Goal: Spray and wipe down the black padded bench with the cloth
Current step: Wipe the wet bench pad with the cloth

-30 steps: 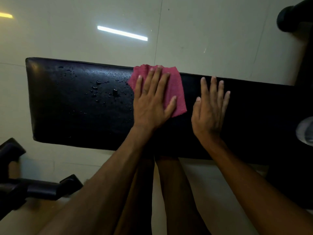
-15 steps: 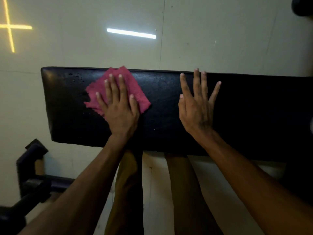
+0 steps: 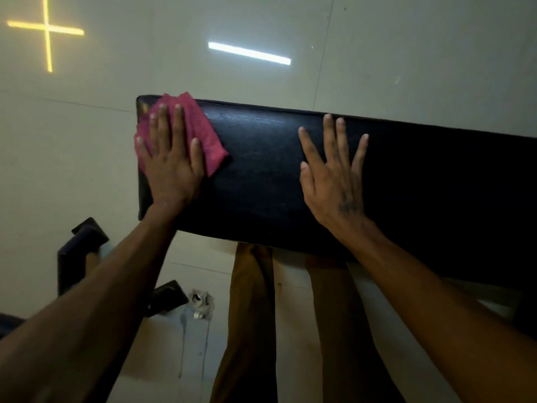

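The black padded bench runs across the view from left to right, over a pale tiled floor. A pink cloth lies on its far left end, reaching the left and far edges. My left hand presses flat on the cloth with fingers spread, covering most of it. My right hand rests flat and open on the middle of the pad, holding nothing. No droplets show on the pad, and no spray bottle is in view.
Black metal frame parts and a black foot stand on the floor at lower left. A small crumpled white object lies beside them. My legs stand against the bench's near edge. Ceiling lights reflect off the floor tiles.
My left hand has slid the cloth leftward along the pad, from its middle to the far left end. The droplets seen earlier are gone. My right hand has stayed flat on the pad.
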